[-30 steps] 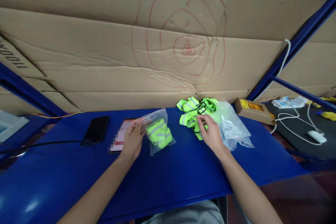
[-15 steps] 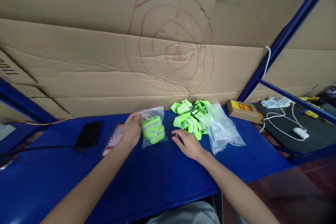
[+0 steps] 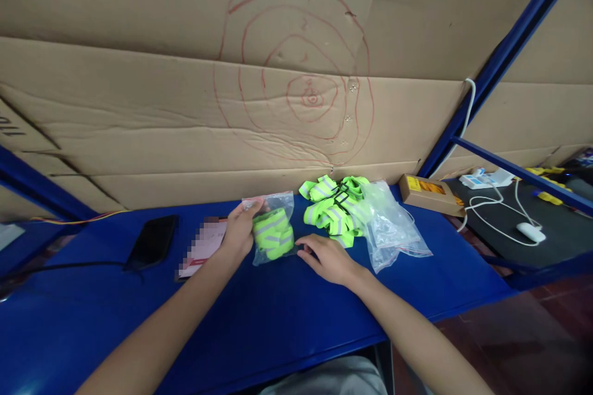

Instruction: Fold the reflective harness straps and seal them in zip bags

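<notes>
A clear zip bag (image 3: 287, 200) with a folded neon-yellow reflective vest or strap (image 3: 274, 234) inside lies on the blue table. My left hand (image 3: 238, 231) pinches the bag's upper left edge between thumb and fingers. At the bag's lower right corner is my right hand (image 3: 327, 257), its fingers loosely bent and a gap showing between thumb and forefinger. Whether its fingertips touch the plastic is hard to see. Behind that hand sits a heap of neon-yellow reflective straps (image 3: 331, 213) with black buckles. Empty-looking clear plastic bags (image 3: 393, 228) overlap the heap's right side.
To the left are a black phone (image 3: 152, 241) with a cable and a pinkish sheet (image 3: 204, 247), partly blurred. A small cardboard box (image 3: 430, 194) stands at the back right. Cardboard panels (image 3: 162, 111) wall off the rear, beside a blue metal post (image 3: 500, 68).
My right hand has moved slightly left, up to the bag's corner. My left hand has shifted a little right with the bag, which sits slightly lower. The view has turned slightly.
</notes>
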`<state>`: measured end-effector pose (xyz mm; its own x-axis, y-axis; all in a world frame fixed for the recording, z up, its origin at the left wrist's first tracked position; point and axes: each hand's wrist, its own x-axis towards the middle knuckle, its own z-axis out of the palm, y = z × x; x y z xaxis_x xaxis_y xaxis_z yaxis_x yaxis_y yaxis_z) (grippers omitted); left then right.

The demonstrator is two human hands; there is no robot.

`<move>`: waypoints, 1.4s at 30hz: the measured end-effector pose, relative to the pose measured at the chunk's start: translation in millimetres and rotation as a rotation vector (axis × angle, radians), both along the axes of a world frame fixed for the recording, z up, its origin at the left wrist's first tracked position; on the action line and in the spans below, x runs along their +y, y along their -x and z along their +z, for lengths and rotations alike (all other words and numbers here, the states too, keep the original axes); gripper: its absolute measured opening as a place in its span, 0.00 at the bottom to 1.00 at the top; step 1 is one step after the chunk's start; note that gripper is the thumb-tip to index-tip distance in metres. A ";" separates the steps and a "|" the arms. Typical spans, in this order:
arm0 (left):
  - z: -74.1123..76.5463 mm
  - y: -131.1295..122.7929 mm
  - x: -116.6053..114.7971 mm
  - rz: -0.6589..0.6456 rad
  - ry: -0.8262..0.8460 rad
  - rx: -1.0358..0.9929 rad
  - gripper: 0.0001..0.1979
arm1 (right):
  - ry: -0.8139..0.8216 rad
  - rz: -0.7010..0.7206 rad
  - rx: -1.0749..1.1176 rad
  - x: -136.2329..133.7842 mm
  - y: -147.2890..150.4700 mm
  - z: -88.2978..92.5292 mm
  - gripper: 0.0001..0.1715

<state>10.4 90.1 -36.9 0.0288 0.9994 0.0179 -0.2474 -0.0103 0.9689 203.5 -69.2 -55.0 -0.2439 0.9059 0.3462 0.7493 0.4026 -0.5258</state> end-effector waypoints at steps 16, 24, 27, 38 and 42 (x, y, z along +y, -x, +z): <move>-17.9 22.6 -66.7 -0.184 -0.670 1.175 0.28 | -0.214 -0.325 -0.016 0.2 -33.9 27.7 0.16; -5.0 10.2 -72.4 -0.372 -0.699 1.176 0.28 | -0.180 -0.693 -0.227 -36.2 -91.3 46.5 0.41; 0.5 18.1 -97.0 -0.341 -0.782 1.154 0.25 | 0.026 -0.869 -0.278 -61.8 -125.8 39.8 0.49; 0.1 45.1 -115.5 -0.404 -0.739 1.056 0.22 | -0.194 -0.871 -0.242 -48.3 -139.5 66.7 0.39; 5.1 31.1 -118.6 -0.510 -0.791 0.992 0.23 | -0.151 -0.850 -0.401 -32.8 -133.6 50.0 0.43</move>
